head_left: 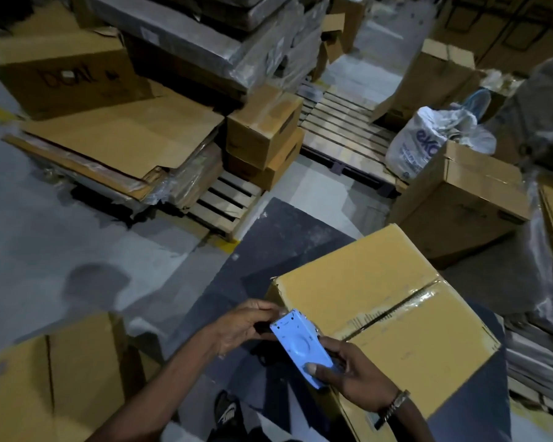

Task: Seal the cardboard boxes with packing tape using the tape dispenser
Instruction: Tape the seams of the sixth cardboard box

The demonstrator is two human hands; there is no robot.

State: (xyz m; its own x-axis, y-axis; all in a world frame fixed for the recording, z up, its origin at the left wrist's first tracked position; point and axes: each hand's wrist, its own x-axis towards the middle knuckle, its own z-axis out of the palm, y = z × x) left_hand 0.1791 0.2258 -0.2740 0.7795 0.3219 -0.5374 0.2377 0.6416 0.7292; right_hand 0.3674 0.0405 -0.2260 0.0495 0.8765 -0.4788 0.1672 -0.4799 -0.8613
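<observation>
I log both hands on the blue tape dispenser at the near-left corner of the cardboard box, left hand pinching its far end, right hand gripping the near end; I judge taping about to start, next laying tape along the centre seam.

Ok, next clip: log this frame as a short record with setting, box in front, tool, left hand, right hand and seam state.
setting: warehouse floor with pallets and stacked boxes
box in front: cardboard box, flaps closed
tool: blue tape dispenser at the box's near left edge
left hand: pinches the dispenser's top end
right hand: grips its lower end, thumb on the face
seam state: glossy tape already along the centre seam
</observation>
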